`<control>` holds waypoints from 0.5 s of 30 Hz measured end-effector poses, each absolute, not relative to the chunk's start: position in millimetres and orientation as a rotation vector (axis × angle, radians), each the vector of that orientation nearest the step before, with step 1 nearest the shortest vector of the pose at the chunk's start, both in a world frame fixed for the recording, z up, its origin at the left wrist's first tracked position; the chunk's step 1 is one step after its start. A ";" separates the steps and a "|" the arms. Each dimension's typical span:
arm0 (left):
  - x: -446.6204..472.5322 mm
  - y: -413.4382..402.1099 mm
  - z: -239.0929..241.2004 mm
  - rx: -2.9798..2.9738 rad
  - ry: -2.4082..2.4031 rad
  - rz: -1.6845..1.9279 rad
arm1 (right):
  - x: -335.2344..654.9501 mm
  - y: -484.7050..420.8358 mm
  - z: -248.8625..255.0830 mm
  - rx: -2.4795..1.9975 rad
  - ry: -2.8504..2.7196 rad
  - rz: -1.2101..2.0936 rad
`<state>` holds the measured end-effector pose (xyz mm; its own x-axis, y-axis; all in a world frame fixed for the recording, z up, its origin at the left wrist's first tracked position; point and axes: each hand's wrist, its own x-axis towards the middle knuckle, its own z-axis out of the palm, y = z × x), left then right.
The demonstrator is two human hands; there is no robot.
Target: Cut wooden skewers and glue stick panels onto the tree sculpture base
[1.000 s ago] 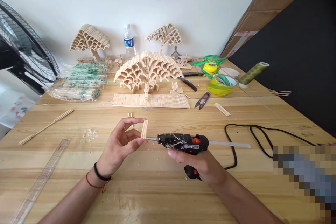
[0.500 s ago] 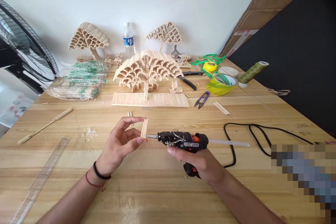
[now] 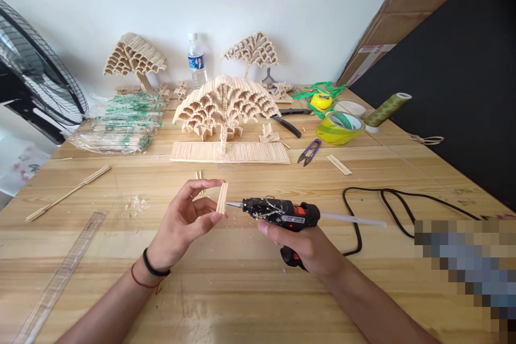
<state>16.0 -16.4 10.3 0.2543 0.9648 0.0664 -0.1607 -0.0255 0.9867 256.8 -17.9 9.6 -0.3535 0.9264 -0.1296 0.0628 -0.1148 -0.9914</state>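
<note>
My left hand pinches a short piece of joined wooden sticks between thumb and fingers, holding it upright above the table. My right hand grips a black hot glue gun by its handle. The gun lies level, its metal nozzle pointing left and almost touching the stick piece's right side. A clear glue stick pokes out of the gun's back. The gun's black cord loops over the table to the right.
A stick-built tree model stands on a slatted base just beyond my hands. Behind it are two smaller stick trees, a water bottle and chopstick packs. A ruler, snips, tape roll, thread spool and fan surround them.
The glue gun's nozzle has risen a little along the stick piece, from near its lower end to about its middle. My left hand has stayed where it was.
</note>
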 end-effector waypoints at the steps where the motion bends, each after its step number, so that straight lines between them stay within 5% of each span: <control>1: 16.2 -16.5 10.4 1.238 0.880 1.117 | 257.2 -17.6 8.3 -1.142 -1.445 1.550; 15: 15.1 -17.4 9.6 1.262 0.847 1.113 | 259.2 -16.8 5.7 -1.191 -1.412 1.511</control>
<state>15.1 -17.4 9.6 0.2794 0.9559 0.0899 -0.1684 -0.0434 0.9848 259.2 -16.8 5.7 -0.2978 0.9442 -0.1410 0.0764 -0.1236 -0.9894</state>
